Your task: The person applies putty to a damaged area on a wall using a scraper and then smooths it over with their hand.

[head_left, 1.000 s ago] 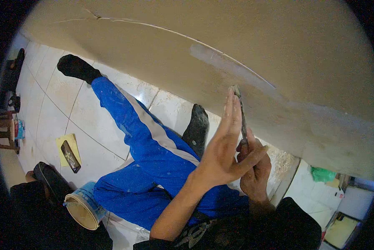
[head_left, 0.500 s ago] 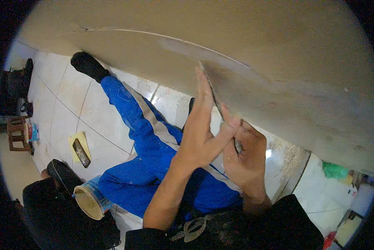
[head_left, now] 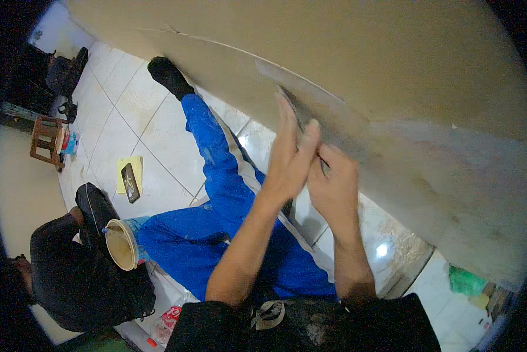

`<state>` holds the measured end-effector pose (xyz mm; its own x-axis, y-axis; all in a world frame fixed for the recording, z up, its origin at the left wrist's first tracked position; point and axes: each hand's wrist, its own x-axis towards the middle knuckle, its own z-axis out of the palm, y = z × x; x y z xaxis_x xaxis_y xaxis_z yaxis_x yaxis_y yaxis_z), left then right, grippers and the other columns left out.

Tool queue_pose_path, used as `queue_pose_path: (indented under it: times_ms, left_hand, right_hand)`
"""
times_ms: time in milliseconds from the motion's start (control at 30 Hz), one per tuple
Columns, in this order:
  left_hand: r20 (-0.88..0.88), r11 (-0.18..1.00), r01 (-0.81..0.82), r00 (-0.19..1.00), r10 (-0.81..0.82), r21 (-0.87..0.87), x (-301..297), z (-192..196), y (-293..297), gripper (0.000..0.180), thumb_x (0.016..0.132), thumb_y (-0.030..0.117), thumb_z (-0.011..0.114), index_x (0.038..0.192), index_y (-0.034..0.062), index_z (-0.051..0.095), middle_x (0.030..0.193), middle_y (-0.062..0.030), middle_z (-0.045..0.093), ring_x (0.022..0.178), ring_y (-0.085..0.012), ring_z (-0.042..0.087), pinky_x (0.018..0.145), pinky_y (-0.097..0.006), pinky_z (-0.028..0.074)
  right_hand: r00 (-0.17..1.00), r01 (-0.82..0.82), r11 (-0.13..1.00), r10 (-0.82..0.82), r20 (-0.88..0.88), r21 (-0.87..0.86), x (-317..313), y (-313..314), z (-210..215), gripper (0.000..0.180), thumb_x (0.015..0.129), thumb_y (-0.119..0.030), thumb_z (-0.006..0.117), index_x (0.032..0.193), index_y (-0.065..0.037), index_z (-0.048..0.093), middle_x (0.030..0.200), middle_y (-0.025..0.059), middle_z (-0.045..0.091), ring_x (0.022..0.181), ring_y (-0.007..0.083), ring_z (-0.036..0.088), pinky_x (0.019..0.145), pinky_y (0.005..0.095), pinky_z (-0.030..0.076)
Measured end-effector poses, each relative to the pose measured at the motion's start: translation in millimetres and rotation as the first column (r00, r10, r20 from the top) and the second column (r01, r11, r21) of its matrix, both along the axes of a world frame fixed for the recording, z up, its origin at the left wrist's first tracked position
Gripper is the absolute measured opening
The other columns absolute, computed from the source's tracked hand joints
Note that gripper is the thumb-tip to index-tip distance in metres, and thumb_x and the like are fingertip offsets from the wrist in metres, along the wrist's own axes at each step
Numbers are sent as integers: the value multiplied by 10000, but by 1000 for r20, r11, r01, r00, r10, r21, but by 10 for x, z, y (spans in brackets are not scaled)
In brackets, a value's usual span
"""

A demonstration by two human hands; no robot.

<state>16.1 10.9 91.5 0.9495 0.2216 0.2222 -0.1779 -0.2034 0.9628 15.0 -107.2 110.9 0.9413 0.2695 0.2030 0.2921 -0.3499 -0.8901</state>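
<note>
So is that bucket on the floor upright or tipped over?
Tipped toward the camera: the bucket shows its whole round mouth, with beige inside. How full it is, I cannot tell.

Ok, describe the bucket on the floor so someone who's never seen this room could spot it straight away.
Start at the white tiled floor on the left, below the beige wall. Follow the blue trouser leg down to the bent knee: the bucket lies tipped there, beside a person in black. It is the only round, open-mouthed thing, cream inside with a blue outer wall.
</note>
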Motion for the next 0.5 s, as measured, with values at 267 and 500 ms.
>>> queue_pose_path:
  times_ms: [267,500]
  left_hand:
    - [-55,961,216,976,-209,172,-254,-137,-53,838,1029,301,498,1549,-140,10,1633,-352,26,1547,-406,66,1244,-422,102]
    - [-34,996,50,998,-47,78,22,-324,198,890,1030,395,456,1546,-133,-41,1635,-348,-18,1546,-418,20,1249,-434,62]
  right_hand:
    - [993,57,992,-68,-92,-115,-445,-170,-6,225,944,-67,577,1097,62,679,951,253,691,879,306,711,783,361,520]
    - [995,51,998,-53,-89,-28,-23,202,-312,273,951,-55,591,1184,61,676,1066,251,718,959,273,719,874,343,523]
